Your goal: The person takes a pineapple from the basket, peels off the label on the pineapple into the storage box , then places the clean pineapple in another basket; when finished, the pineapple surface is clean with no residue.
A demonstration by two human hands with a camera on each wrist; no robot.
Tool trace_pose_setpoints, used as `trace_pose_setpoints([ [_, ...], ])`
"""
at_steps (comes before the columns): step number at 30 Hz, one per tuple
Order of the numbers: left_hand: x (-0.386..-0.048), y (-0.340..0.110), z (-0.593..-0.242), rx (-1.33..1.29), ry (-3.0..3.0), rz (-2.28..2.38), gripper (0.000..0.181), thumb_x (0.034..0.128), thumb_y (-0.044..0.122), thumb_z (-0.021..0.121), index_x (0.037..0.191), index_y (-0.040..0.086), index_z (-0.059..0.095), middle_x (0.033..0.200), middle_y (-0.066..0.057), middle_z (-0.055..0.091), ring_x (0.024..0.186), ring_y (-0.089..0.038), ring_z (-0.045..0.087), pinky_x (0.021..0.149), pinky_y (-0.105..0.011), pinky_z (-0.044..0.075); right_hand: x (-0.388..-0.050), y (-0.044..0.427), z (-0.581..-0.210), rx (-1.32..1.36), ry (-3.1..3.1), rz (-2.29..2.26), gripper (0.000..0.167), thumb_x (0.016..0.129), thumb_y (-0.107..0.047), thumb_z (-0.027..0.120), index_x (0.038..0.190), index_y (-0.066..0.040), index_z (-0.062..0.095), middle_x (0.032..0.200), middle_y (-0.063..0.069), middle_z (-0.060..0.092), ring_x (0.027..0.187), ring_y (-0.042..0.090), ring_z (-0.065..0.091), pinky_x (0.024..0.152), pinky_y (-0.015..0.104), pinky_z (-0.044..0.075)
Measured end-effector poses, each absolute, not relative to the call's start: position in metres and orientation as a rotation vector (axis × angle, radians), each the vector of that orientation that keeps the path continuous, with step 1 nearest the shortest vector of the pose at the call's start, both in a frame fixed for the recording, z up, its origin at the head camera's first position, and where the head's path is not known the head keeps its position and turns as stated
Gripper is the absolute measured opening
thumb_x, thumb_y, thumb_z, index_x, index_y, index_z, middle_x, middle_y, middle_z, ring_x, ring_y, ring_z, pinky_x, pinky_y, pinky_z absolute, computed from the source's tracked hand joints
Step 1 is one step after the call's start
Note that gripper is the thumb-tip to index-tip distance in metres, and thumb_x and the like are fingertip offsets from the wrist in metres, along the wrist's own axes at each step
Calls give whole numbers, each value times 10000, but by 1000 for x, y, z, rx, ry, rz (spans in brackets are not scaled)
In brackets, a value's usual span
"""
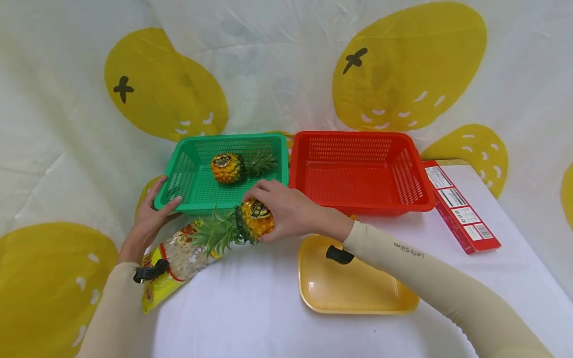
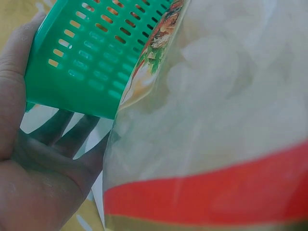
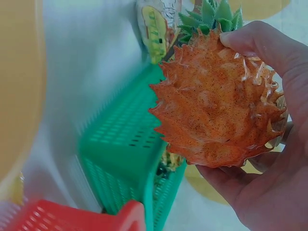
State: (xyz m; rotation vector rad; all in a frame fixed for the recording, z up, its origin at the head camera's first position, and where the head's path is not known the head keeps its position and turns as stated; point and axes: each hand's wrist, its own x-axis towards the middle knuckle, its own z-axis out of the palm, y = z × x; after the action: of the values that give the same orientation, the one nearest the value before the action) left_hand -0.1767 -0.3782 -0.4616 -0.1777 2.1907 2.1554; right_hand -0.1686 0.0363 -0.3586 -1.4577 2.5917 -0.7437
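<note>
In the head view, my right hand (image 1: 291,209) grips a small pineapple (image 1: 252,223) by its fruit, just in front of the green basket (image 1: 215,206). The held pineapple's leafy crown points left, over a yellow-and-clear bag (image 1: 183,253). The right wrist view shows my thumb and fingers around the spiky orange fruit (image 3: 216,106). My left hand (image 1: 152,214) holds the green basket at its front left corner; in the left wrist view its fingers reach beneath the basket wall (image 2: 72,91). Inside the basket lies another pineapple (image 1: 227,168), crown to the right.
To the right of the green basket stands a red basket (image 1: 358,205). A yellow tray (image 1: 353,298) sits nearer, partly under my right forearm. A red-and-white box (image 1: 463,209) lies at the far right on the white table (image 1: 233,318). A patterned curtain hangs behind.
</note>
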Motion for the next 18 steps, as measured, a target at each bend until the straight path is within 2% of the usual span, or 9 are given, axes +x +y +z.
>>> trace_pose_setpoints([
  [9,-179,-382,-469,-154,2191,2161,826,1045,113,690,1696,362,247,1652,-160,140,1218,-195,492,938,-353,578,-158,36,-373,-1455,2579,-753,745,792,-393,912,1411,-153,575,1358,18,530,1211,182,488,748,277,554],
  [18,-177,-381,-466,-136,2200,2149,820,1048,142,693,1694,373,245,1643,-177,149,1217,-203,495,939,-362,578,-153,32,-388,-1442,2575,-692,770,776,-425,923,1417,-175,578,1329,16,542,1170,192,506,869,365,538],
])
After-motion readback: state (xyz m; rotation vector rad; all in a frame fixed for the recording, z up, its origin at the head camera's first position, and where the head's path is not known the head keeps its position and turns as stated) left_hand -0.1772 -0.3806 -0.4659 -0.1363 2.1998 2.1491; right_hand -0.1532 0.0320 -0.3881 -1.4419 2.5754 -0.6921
